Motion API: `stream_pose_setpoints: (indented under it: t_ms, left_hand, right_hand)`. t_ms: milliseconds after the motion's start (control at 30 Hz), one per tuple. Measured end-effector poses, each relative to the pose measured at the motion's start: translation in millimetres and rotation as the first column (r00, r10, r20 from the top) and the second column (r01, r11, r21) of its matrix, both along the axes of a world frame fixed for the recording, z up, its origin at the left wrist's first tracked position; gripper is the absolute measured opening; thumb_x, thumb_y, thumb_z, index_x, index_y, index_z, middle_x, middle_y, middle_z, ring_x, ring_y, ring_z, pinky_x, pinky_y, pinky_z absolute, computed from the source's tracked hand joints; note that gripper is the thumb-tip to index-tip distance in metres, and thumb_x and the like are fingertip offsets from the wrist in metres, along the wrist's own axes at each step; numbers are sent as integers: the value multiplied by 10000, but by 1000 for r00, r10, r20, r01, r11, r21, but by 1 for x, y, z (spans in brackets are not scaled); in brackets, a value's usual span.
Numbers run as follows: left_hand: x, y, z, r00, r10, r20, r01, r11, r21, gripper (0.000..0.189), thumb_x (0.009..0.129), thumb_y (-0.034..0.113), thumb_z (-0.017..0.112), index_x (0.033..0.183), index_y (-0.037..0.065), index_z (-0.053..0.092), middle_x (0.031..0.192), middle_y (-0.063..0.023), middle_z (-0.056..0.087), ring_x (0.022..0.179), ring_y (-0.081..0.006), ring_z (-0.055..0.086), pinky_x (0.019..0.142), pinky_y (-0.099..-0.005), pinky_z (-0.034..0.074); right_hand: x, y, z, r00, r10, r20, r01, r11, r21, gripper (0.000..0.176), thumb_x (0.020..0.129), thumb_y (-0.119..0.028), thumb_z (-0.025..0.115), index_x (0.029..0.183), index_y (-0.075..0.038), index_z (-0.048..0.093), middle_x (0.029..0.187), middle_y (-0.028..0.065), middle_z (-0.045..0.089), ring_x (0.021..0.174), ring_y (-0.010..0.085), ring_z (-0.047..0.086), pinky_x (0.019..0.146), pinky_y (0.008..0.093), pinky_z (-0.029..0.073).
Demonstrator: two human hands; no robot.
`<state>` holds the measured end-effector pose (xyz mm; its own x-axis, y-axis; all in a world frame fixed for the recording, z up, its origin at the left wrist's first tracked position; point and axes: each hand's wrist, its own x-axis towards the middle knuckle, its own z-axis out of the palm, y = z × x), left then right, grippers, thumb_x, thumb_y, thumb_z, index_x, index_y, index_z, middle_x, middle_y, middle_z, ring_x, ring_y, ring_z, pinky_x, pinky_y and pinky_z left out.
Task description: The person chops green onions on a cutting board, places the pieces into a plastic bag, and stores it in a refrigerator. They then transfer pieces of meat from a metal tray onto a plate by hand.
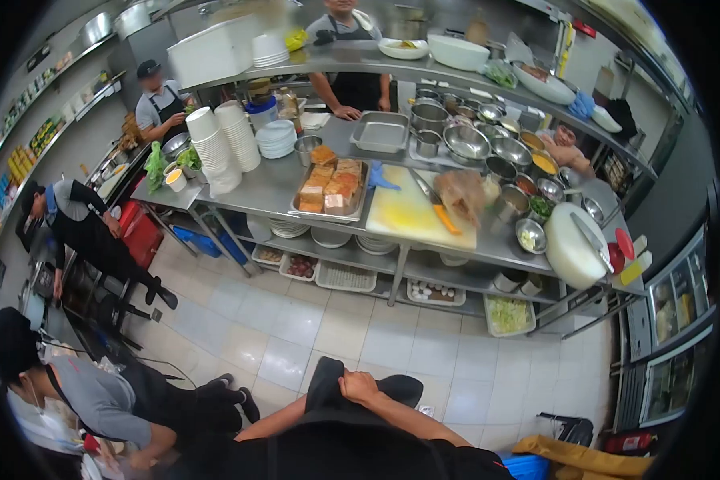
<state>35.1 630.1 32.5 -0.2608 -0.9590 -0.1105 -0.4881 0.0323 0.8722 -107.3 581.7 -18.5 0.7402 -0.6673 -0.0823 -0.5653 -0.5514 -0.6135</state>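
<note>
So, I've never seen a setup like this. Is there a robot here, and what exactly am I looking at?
There is no robot: these are a person's bare arms, seen from a single camera worn on their own head, looking forward and down. The right hand is closed on what looks like dark grey cloth; whether apron or towel, I cannot tell. The left hand is hidden, apparently behind that cloth. Ahead, on a long stainless-steel table, are golden-brown blocks of food, an orange-handled knife on a yellow-stained pale cutting board, round steel bowls and tall stacks of white tubs.
</note>
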Motion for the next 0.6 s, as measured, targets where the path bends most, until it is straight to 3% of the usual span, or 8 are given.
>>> stream_pose_setpoints:
  t_ms: [33, 133, 200, 267, 500, 567, 600]
  left_hand:
    - [-4, 2, -5, 998, 29, -47, -27, 999, 37, 213, 872, 198, 569, 1016, 55, 635, 927, -94, 650, 905, -222, 628, 799, -335, 480]
    - [-14, 4, -19, 975, 128, -183, -101, 983, 150, 198, 875, 191, 574, 1006, 57, 637, 918, -84, 648, 887, -211, 627, 780, -329, 478]
    - [-21, 8, -30, 933, 228, -279, -158, 955, 253, 188, 877, 186, 577, 1000, 58, 637, 911, -78, 647, 874, -203, 626, 767, -325, 476]
    - [-28, 11, -40, 868, 341, -361, -208, 910, 359, 177, 879, 181, 580, 993, 59, 638, 905, -72, 646, 862, -195, 626, 755, -321, 475]
    - [-53, 8, -61, 631, 591, -503, -262, 773, 578, 142, 886, 165, 590, 971, 63, 641, 882, -50, 642, 818, -168, 623, 710, -308, 470]
    - [-55, 6, -64, 573, 636, -517, -271, 742, 613, 132, 888, 160, 593, 964, 64, 642, 875, -44, 640, 805, -160, 622, 698, -304, 469]
    - [-52, 6, -65, 550, 653, -521, -268, 728, 631, 127, 889, 158, 594, 961, 65, 643, 872, -41, 640, 799, -156, 622, 691, -302, 468]
  right_hand:
    - [-2, 7, -8, 999, -27, 38, 25, 999, 41, 377, 914, -254, 475, 990, 80, 633, 743, 250, 661, 732, 417, 659, 694, 493, 533]
    - [-11, 8, -17, 999, 28, 18, -30, 993, 113, 394, 924, -285, 475, 943, 74, 636, 771, 268, 661, 714, 440, 654, 687, 521, 535]
    - [-15, 8, -22, 999, 4, 38, -8, 995, 96, 352, 866, -226, 513, 717, 55, 664, 753, 276, 657, 711, 454, 652, 686, 528, 538]
    - [-18, 10, -30, 999, -22, 41, 17, 993, 118, 338, 835, -214, 532, 673, 53, 659, 757, 281, 656, 725, 448, 655, 695, 521, 540]
    - [-42, 12, -41, 991, -125, 49, 114, 977, 183, 332, 826, -252, 530, 731, 29, 680, 790, 268, 663, 781, 447, 653, 737, 511, 527]
    - [-50, 8, -39, 989, -120, 85, 105, 980, 171, 312, 853, -259, 528, 897, 9, 682, 799, 268, 669, 785, 439, 661, 749, 512, 536]
    - [-53, 8, -37, 988, -123, 88, 107, 980, 165, 312, 853, -259, 528, 897, 9, 682, 799, 268, 669, 785, 439, 661, 749, 512, 536]
